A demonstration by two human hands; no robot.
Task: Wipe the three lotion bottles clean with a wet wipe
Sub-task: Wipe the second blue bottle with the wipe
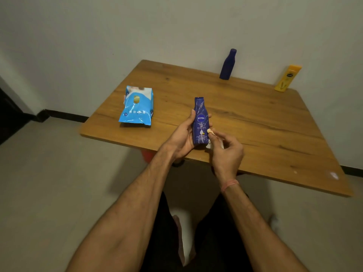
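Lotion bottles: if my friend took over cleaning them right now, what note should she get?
Left hand: grips the Nivea bottle upright over the table's near edge.
Right hand: pinches a bunched white wet wipe against the bottle's lower right side.
Dark blue bottle and yellow bottle: standing at the far edge by the wall, untouched by either hand.
Blue wipes pack: lying on the table's left part.
Done: wiping of the Nivea bottle is under way.
Left: finish it; whether the other two are already clean cannot be told.
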